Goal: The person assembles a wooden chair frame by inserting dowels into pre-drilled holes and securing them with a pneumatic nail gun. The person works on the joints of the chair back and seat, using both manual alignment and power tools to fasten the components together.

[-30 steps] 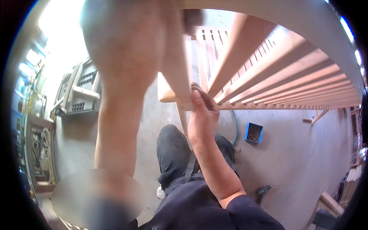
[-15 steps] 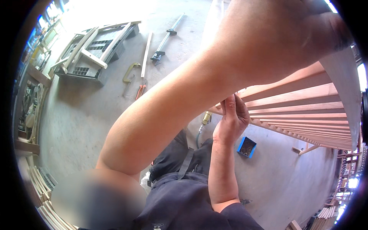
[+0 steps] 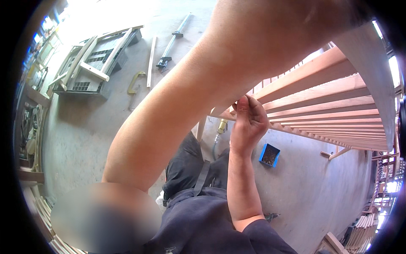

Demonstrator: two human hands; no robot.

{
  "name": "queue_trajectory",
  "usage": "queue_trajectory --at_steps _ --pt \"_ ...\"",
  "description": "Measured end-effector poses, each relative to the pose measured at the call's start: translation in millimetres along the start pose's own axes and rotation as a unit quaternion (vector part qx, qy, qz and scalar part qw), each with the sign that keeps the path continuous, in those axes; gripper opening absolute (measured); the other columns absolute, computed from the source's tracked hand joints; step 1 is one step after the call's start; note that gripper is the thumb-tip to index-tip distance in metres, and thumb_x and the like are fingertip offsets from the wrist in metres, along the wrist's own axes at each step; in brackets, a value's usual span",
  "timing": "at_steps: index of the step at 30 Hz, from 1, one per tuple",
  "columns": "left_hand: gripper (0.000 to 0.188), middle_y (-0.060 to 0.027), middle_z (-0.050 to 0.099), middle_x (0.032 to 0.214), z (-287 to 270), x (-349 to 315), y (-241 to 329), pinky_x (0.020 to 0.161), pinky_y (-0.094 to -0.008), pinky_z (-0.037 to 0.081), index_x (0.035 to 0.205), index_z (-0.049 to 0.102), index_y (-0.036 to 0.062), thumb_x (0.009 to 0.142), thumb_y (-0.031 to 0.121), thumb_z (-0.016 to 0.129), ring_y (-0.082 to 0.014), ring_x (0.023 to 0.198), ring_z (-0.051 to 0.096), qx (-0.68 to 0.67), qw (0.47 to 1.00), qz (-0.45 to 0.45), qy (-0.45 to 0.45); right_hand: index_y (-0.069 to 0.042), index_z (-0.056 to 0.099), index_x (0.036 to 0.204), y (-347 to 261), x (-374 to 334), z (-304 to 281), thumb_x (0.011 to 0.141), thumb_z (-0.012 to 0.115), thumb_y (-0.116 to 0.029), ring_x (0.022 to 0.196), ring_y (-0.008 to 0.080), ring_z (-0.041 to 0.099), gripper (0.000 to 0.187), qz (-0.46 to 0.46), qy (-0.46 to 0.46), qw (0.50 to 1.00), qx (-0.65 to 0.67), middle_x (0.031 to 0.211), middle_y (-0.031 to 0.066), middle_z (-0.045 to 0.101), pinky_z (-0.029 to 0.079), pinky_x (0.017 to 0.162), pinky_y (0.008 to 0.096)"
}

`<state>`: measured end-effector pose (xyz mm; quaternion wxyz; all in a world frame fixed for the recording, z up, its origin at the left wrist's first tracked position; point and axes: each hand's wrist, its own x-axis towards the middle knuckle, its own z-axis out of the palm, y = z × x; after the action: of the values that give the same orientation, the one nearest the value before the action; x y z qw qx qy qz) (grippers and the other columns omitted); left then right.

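A slatted wooden frame with a wide curved side board fills the right of the view. My left forearm crosses in front of it, very near the camera. My left hand is at the top right over the frame's upper end, its fingers lost in the dark rim. Below the forearm, my right hand is closed in a pinch at the near edge of the slats, thumb up and fingers curled. What lies between its fingertips is too small to make out.
On the floor are a blue box of small dark pieces, a hose with a brass-coloured fitting, a bar clamp, a C-clamp and a wooden strip. Wooden parts lie on a dark crate at left.
My left arm and hand have shifted up and left, and the floor tools appear farther left. The red-handled pliers are now hidden behind the forearm. My right hand keeps its pinch at the slats.
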<state>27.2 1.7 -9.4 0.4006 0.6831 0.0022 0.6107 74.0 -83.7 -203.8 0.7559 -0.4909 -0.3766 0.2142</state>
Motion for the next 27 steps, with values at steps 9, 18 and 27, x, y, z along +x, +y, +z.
queue_trajectory --at_steps 9,18,27 --pt "0.041 -0.0111 0.062 0.07 1.9 0.7 5.4 0.043 -0.027 0.048 0.104 0.059 -0.0011 0.106 0.037 0.045 -0.0178 0.049 0.058 0.016 1.0 0.002 0.003 0.007 0.07 0.106 0.3 -2.3 5.6 0.097 0.069 -0.012 0.087 0.0135 0.068 0.022 0.03 0.032 0.998 0.04 0.097 0.0089 0.072 0.058 0.083 0.0263" --pt "0.04 -0.0104 0.061 0.069 -8.4 -19.9 21.2 0.043 -0.0267 0.048 0.103 0.059 -0.0007 0.105 0.037 0.047 -0.0172 0.049 0.058 0.053 0.998 -0.034 0.024 0.006 0.073 0.107 -4.0 -0.1 -0.7 0.095 0.07 -0.006 0.089 0.0107 0.067 0.017 0.015 -0.013 1.0 0.019 0.097 0.0064 0.074 0.052 0.082 0.0232" --pt "0.04 -0.0098 0.061 0.069 -5.8 -24.5 22.8 0.043 -0.0265 0.047 0.102 0.059 -0.0003 0.105 0.038 0.048 -0.0166 0.049 0.057 0.049 0.997 -0.054 0.021 0.003 0.073 0.103 -4.7 4.0 -9.6 0.094 0.067 -0.002 0.082 0.011 0.068 0.011 -0.093 -0.024 0.986 -0.138 0.09 0.0081 0.074 0.053 0.076 0.0241"
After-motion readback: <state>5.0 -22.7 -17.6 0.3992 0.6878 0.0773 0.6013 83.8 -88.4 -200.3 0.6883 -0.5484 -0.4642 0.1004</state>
